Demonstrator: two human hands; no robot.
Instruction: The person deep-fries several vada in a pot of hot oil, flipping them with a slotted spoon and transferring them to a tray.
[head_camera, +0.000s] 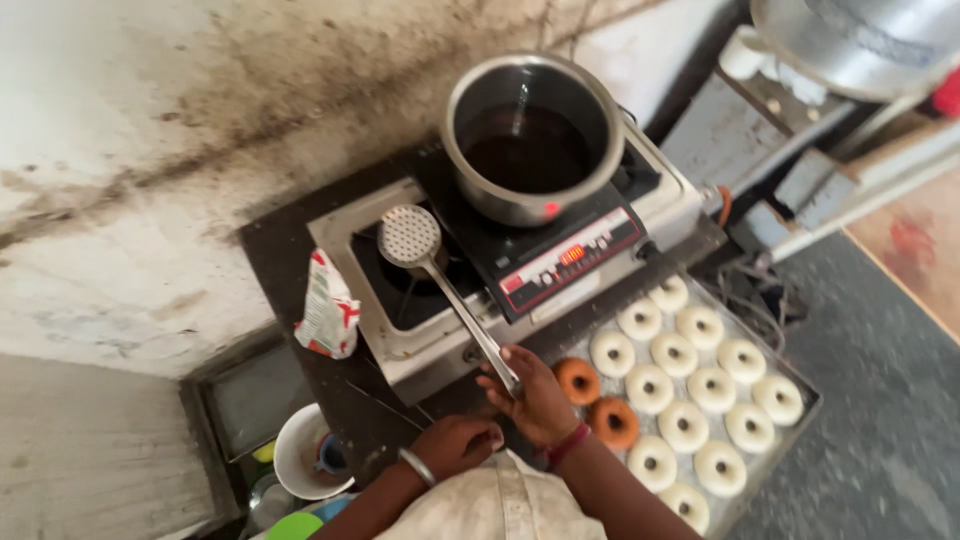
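The right hand (535, 395) is gripping the end of the handle of a perforated metal skimmer (412, 238), its fingers wrapped tight around it. The skimmer's round head is resting up and to the left of that hand, over the burner of the gas stove (400, 310). The left hand (455, 445) is curling into a loose fist, holding nothing, just beside the right. A tray (800, 420) of raw ring doughnuts (700, 395) and two fried ones (595, 400) is lying immediately right of the right hand on the desk (275, 255).

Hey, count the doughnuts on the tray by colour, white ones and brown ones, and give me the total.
White doughnuts: 14
Brown doughnuts: 2
Total: 16
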